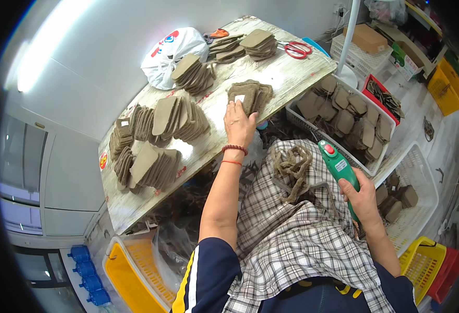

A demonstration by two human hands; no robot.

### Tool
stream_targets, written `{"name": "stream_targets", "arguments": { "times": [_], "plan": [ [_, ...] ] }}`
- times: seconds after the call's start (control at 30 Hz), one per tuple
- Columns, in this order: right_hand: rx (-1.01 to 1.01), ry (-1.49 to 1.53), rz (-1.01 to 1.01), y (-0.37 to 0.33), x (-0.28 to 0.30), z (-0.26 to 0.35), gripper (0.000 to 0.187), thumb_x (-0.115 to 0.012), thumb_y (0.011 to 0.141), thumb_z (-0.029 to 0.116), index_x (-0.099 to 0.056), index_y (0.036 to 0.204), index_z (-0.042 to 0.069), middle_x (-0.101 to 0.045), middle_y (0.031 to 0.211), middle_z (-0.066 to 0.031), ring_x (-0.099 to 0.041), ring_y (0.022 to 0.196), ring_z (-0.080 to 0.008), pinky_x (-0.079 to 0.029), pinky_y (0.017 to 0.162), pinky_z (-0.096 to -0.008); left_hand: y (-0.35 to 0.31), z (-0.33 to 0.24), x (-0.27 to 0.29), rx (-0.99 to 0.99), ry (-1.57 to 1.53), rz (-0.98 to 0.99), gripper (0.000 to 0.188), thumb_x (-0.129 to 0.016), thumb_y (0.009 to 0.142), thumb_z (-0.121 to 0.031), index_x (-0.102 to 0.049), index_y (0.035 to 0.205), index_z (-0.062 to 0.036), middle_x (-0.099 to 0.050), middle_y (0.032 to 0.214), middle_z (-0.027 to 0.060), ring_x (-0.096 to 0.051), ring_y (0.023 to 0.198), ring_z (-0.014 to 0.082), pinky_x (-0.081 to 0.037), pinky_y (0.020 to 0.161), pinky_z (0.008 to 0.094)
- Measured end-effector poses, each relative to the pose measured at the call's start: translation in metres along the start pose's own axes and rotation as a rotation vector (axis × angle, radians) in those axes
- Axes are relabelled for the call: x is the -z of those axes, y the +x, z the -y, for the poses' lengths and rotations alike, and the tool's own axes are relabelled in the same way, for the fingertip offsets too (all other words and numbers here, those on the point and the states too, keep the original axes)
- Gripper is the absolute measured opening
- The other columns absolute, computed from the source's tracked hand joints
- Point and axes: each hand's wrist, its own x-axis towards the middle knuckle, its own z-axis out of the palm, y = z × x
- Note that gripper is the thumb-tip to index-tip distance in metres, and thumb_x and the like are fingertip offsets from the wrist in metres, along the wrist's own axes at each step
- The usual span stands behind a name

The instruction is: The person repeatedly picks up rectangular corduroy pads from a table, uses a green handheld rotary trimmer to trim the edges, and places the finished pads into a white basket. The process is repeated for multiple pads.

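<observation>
My left hand [240, 123] reaches out over the worktable with its fingers stretched, the tips resting on a stack of brown-green fabric pieces [259, 93] with a small white tag. Wrapped in my right hand [362, 198] is a green handheld power tool [339, 166] with a red button. Its thin metal tip points up and left, over the edge of a white crate [365, 163], touching no fabric that I can make out. Across my lap, on a checked apron [271, 219], lies a tangle of brown fabric strips [293, 169].
More fabric stacks [153, 167] crowd the left of the table [203, 161]. A white plastic bag [169, 57] and red-handled scissors [298, 50] lie farther back. Crates of pieces stand at right, beside a white pole [349, 36]. A yellow basket [130, 271] is at lower left.
</observation>
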Motion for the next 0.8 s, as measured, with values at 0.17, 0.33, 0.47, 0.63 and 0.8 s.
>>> {"name": "stream_targets", "arguments": {
  "times": [0.17, 0.33, 0.47, 0.63, 0.8],
  "plan": [
    [-0.009, 0.035, -0.007, 0.000, -0.002, -0.005, 0.045, -0.069, 0.086, 0.032, -0.058, 0.115, -0.001, -0.059, 0.074, -0.0012, -0.051, 0.058, -0.0066, -0.043, 0.052, -0.0229, 0.011, -0.001, 0.020, 0.041, -0.233, 0.088, 0.046, -0.051, 0.084, -0.009, -0.047, 0.127, 0.0069, -0.054, 0.123, 0.0279, -0.052, 0.112, 0.0400, -0.041, 0.097, 0.0451],
    [-0.010, 0.070, 0.040, 0.007, -0.011, -0.003, 0.042, -0.069, 0.087, 0.029, -0.058, 0.115, 0.000, -0.058, 0.074, -0.0003, -0.049, 0.059, -0.0055, -0.042, 0.053, -0.0220, 0.015, 0.002, 0.036, 0.201, -0.266, -0.113, 0.031, -0.047, 0.083, -0.001, -0.060, 0.112, -0.0013, -0.065, 0.095, 0.0245, -0.062, 0.086, 0.0404, -0.049, 0.080, 0.0434],
    [0.039, 0.045, 0.040, 0.009, -0.016, 0.010, 0.042, -0.069, 0.087, 0.027, -0.058, 0.117, -0.001, -0.061, 0.078, -0.0025, -0.053, 0.065, -0.0073, -0.045, 0.059, -0.0236, 0.012, 0.000, 0.060, 0.338, -1.299, -0.455, 0.024, -0.050, 0.086, 0.002, -0.059, 0.108, 0.0001, -0.067, 0.096, 0.0093, -0.066, 0.085, 0.0217, -0.054, 0.076, 0.0323],
    [0.093, 0.020, 0.011, 0.015, -0.026, 0.021, 0.045, -0.069, 0.087, 0.028, -0.057, 0.118, -0.003, -0.065, 0.084, -0.0058, -0.057, 0.073, -0.0101, -0.047, 0.068, -0.0257, -0.019, -0.071, 0.066, 0.617, -2.037, -0.372, 0.037, -0.062, 0.086, 0.001, -0.050, 0.121, -0.0028, -0.060, 0.114, 0.0087, -0.060, 0.104, 0.0222, -0.053, 0.090, 0.0371],
    [0.089, 0.060, -0.044, 0.013, -0.028, 0.025, 0.045, -0.068, 0.088, 0.030, -0.057, 0.117, -0.003, -0.065, 0.082, -0.0057, -0.057, 0.075, -0.0095, -0.047, 0.068, -0.0249, -0.033, -0.124, 0.050, 0.773, -2.319, -0.222, 0.039, -0.063, 0.086, 0.001, -0.050, 0.122, -0.0052, -0.059, 0.117, 0.0071, -0.059, 0.107, 0.0229, -0.050, 0.095, 0.0380]
  ]
}}
